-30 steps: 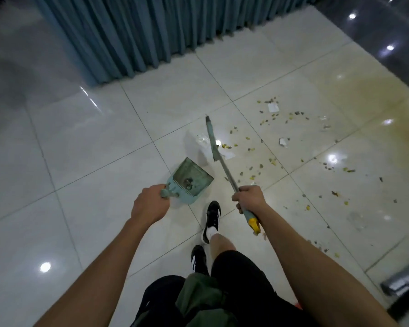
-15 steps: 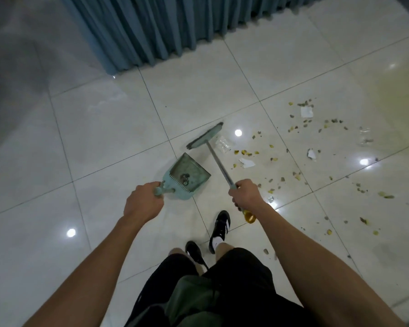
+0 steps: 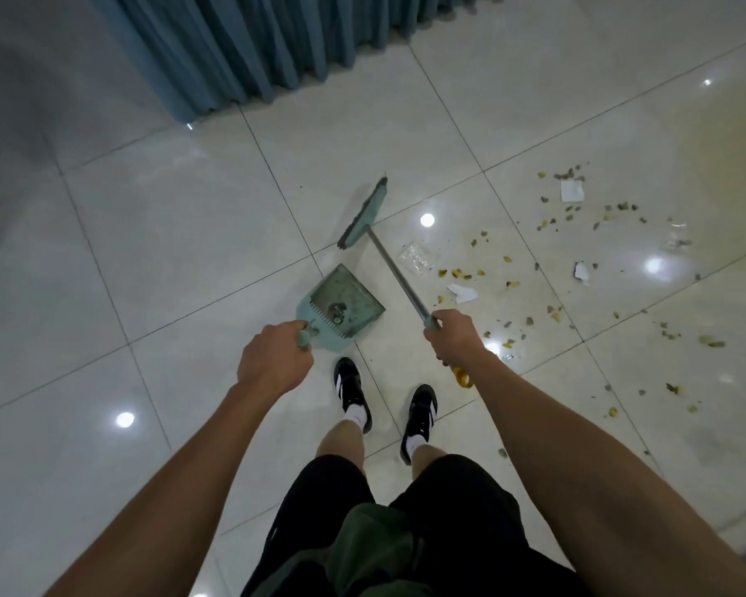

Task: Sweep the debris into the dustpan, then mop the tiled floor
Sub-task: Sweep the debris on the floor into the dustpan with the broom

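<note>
Left hand (image 3: 274,359) gripping dustpan (image 3: 341,310), right hand (image 3: 457,338) gripping broom (image 3: 395,273); a brisk stroke risks scattering debris (image 3: 461,274) past the pan.

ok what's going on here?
A person is mid-sweep. Left hand holds the dustpan by its handle; right hand grips the broom. The dustpan holds a little dirt, but most debris and paper scraps lie scattered on the tiles to the right.

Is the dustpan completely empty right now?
No, the dustpan held by the left hand already has a small clump of debris sitting in it near the handle end.
</note>
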The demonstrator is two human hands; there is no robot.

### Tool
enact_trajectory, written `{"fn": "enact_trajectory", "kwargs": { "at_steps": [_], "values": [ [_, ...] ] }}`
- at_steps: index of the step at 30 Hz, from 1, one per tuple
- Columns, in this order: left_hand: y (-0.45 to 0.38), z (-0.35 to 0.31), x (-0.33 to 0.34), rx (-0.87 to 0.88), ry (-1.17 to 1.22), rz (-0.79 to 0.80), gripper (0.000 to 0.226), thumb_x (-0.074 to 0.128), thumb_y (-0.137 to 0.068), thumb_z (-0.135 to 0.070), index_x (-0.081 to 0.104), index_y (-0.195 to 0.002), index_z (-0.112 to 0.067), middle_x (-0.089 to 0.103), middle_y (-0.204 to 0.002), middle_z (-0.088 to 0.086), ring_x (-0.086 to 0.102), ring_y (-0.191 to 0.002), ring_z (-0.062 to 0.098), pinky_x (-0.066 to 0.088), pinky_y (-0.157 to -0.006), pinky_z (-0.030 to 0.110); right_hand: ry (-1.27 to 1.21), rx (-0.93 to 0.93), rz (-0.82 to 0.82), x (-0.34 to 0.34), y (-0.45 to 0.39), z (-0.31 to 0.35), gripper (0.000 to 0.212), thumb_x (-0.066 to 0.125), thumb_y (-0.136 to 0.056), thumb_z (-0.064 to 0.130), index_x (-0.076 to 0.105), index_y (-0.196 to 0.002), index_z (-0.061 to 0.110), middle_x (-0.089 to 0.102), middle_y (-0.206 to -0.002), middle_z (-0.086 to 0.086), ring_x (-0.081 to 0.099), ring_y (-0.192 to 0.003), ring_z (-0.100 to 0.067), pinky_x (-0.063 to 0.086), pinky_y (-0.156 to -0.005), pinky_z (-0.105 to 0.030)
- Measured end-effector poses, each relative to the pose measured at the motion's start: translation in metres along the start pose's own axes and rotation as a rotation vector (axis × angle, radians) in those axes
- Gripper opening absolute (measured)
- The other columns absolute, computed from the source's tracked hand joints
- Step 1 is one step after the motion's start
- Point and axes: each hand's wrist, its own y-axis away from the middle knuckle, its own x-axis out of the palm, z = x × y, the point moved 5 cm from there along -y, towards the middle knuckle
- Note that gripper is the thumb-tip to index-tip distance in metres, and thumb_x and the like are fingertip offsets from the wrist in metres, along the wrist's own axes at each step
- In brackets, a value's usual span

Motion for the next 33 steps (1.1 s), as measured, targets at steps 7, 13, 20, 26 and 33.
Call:
{"fn": "enact_trajectory", "kwargs": {
  "at_steps": [7, 13, 20, 26, 33],
  "values": [
    [-0.050, 0.000, -0.018, 0.102, -0.034, 0.051, 0.030, 0.056, -0.090, -0.023, 0.066, -0.117, -0.030, 0.068, -0.096, 0.008, 0.060, -0.077, 0.028, 0.047, -0.066, 0.031, 0.067, 0.102, -0.026, 0.010, -0.016, 0.013, 0.025, 0.050, -0.097, 0.014, 0.059, -0.118, 0.002, 0.063, -0.101, -0.017, 0.070, -0.071, -0.032, 0.062, -0.060, -0.045],
    [-0.060, -0.021, -0.022, 0.190, -0.113, 0.067, 0.020, 0.050, -0.092, -0.023, 0.065, -0.104, -0.027, 0.068, -0.092, 0.006, 0.060, -0.075, 0.029, 0.045, -0.062, 0.031, 0.125, 0.183, -0.029, 0.010, -0.001, -0.022, 0.030, 0.044, -0.099, 0.015, 0.057, -0.123, 0.003, 0.065, -0.101, -0.018, 0.069, -0.079, -0.034, 0.061, -0.064, -0.044],
    [-0.033, -0.062, -0.001, 0.281, -0.199, 0.069, 0.022, 0.053, -0.085, -0.019, 0.065, -0.100, -0.029, 0.067, -0.091, 0.006, 0.061, -0.073, 0.030, 0.047, -0.060, 0.031, 0.219, 0.233, -0.055, -0.003, 0.036, -0.103, 0.031, 0.040, -0.100, 0.017, 0.056, -0.126, 0.009, 0.058, -0.096, -0.009, 0.056, -0.071, -0.025, 0.048, -0.063, -0.032],
    [0.000, -0.104, 0.033, 0.356, -0.281, 0.088, 0.033, 0.055, -0.084, -0.018, 0.068, -0.112, -0.028, 0.068, -0.092, 0.005, 0.063, -0.074, 0.028, 0.050, -0.060, 0.030, 0.227, 0.323, -0.125, -0.011, 0.085, -0.192, 0.036, 0.040, -0.097, 0.016, 0.055, -0.129, 0.015, 0.052, -0.089, -0.003, 0.056, -0.077, -0.023, 0.047, -0.063, -0.033],
    [0.033, -0.159, 0.064, 0.473, -0.371, 0.088, 0.040, 0.053, -0.082, -0.018, 0.067, -0.119, -0.025, 0.070, -0.098, 0.009, 0.064, -0.077, 0.030, 0.047, -0.062, 0.030, 0.150, 0.428, -0.189, -0.015, 0.135, -0.269, 0.036, 0.045, -0.095, 0.015, 0.056, -0.129, 0.016, 0.060, -0.102, -0.006, 0.053, -0.080, -0.024, 0.045, -0.067, -0.033]
  ]
}}
